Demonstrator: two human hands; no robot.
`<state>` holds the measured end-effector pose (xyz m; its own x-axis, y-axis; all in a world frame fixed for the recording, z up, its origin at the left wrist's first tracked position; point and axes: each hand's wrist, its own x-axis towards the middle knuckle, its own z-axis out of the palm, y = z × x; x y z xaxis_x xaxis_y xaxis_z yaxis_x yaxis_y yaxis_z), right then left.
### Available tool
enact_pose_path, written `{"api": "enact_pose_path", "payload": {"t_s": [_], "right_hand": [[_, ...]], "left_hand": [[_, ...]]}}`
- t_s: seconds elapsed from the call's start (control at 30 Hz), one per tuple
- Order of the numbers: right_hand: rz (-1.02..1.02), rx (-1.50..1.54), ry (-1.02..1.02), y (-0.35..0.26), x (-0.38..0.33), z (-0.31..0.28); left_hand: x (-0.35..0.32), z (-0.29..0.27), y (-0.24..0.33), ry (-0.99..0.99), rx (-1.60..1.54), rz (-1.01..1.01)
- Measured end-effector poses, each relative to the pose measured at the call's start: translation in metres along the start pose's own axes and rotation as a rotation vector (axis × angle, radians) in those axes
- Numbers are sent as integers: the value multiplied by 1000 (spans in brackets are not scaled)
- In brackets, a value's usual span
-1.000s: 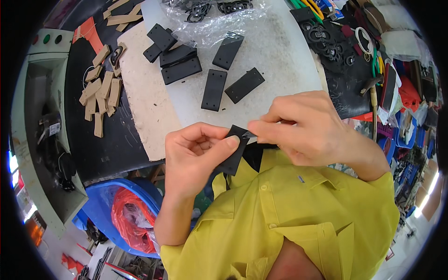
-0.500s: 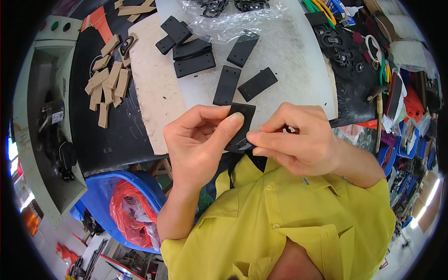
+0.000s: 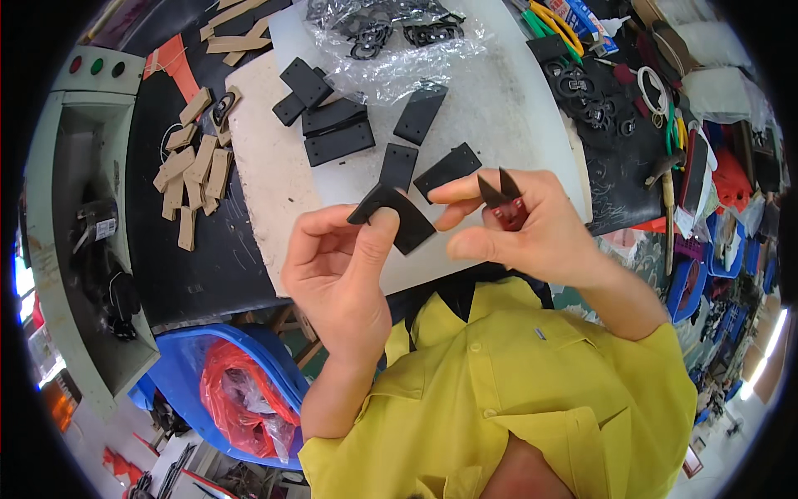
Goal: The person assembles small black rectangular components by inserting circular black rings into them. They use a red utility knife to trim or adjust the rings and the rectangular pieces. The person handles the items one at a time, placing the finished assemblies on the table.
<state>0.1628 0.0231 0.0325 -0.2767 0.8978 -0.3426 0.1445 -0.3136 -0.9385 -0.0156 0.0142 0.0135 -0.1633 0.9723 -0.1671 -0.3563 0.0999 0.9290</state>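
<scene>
My left hand (image 3: pixel 341 279) pinches a flat black strip (image 3: pixel 405 223) between thumb and fingers, over the near edge of the table. The strip looks bent or folded at its upper left end. To its right, my right hand (image 3: pixel 553 237) holds small thread snips (image 3: pixel 504 206) in the palm, dark pointed blades up and a red part below. Its thumb and forefinger are spread apart near the strip, not visibly touching it. Just beyond the hands lie similar black strips with small holes, one upright (image 3: pixel 401 163) and one slanted (image 3: pixel 450 170).
More black strips (image 3: pixel 339 143) lie piled on a white board (image 3: pixel 519 108). Behind them is a clear plastic bag (image 3: pixel 391 62) with black parts. Tan strips (image 3: pixel 199 162) lie left on the black table. A blue bin (image 3: pixel 187 366) with red plastic stands below; tools (image 3: pixel 672 179) lie right.
My right hand has drawn off the strip and turned, bringing the snips into sight. My left hand has tilted the strip. The view has shifted slightly.
</scene>
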Motion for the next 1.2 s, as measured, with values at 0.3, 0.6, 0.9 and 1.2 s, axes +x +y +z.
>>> {"api": "enact_pose_path", "payload": {"t_s": [0.3,0.6,0.9,1.2], "right_hand": [[-330,-365,110,10,-3,6],[-661,-851,193,1,-17,-6],[-783,-1020,139,14,-21,-14],[-562,-604,271,15,-10,-4]], "left_hand": [[-17,-2,-3,-241,266,-43],[-7,-16,5,-105,222,-339],[-13,-7,8,-125,249,-292],[-12,-10,-8,-109,102,-328]]}}
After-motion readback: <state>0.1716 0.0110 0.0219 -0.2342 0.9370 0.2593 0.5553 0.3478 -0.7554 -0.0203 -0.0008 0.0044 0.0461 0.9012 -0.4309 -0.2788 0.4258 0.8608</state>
